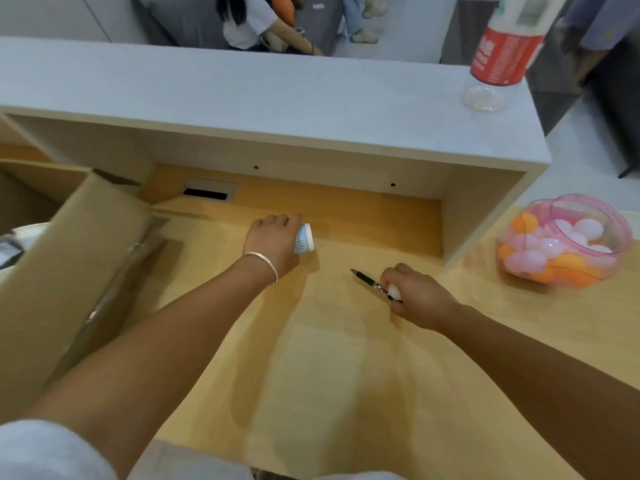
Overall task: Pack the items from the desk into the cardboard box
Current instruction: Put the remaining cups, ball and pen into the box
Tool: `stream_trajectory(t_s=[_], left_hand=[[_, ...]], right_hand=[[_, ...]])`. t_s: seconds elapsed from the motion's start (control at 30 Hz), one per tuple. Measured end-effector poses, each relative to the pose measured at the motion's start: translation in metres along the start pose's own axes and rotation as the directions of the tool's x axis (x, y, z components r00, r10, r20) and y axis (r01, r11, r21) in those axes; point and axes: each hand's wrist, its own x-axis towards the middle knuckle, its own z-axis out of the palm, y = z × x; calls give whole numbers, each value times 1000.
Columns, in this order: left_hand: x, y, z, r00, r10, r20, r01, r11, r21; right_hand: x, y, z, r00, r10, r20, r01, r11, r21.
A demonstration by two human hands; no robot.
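Your left grip (pixel 273 242) wraps the light, crushable paper cup (pixel 304 243); hold its wall gently; right grip (pixel 414 296) clasps pen (pixel 369 281) and ball (pixel 394 292).

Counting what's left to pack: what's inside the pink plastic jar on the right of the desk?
The pink plastic jar holds white and orange balls, seen through its clear wall. Balls deeper in the pile are covered, so a full count isn't possible.

Pale blue paper cup (pixel 304 242) tilted on desk (pixel 346 375); black pen (pixel 367 279) nearby; open cardboard box (pixel 69 271) far left.
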Motion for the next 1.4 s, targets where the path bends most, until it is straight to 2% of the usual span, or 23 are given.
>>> stream_trajectory(t_s=[0.2, 0.33, 0.43, 0.6, 0.77, 0.97, 1.1, 1.4], left_hand=[[-71, -105, -62, 979, -103, -175, 107, 994, 12], [-125, -185, -108, 919, -207, -336, 200, 978, -53], [-164, -244, -131, 867, -288, -405, 280, 957, -80], [-225, -327, -134, 810, -441, -386, 412, 897, -160], [-272, -376, -116, 779, -520, -351, 462, 854, -239], [-301, -401, -91, 774, -544, -324, 470, 837, -282], [-308, -408, -79, 765, -565, -310, 490, 822, -290], [-310, -420, -70, 777, -568, -271, 498, 818, -287]], right_hand=[[33, -108, -21, 982, -85, -167, 95, 994, 53], [64, -211, -43, 935, -164, -315, 215, 967, 136], [84, -294, -58, 888, -237, -394, 328, 927, 180], [113, -417, -61, 843, -342, -414, 453, 867, 206], [133, -501, -39, 834, -352, -424, 471, 856, 215], [146, -540, -7, 848, -361, -389, 454, 873, 178], [149, -537, 3, 875, -398, -277, 443, 888, 122], [151, -515, -1, 884, -389, -259, 410, 911, 32]])
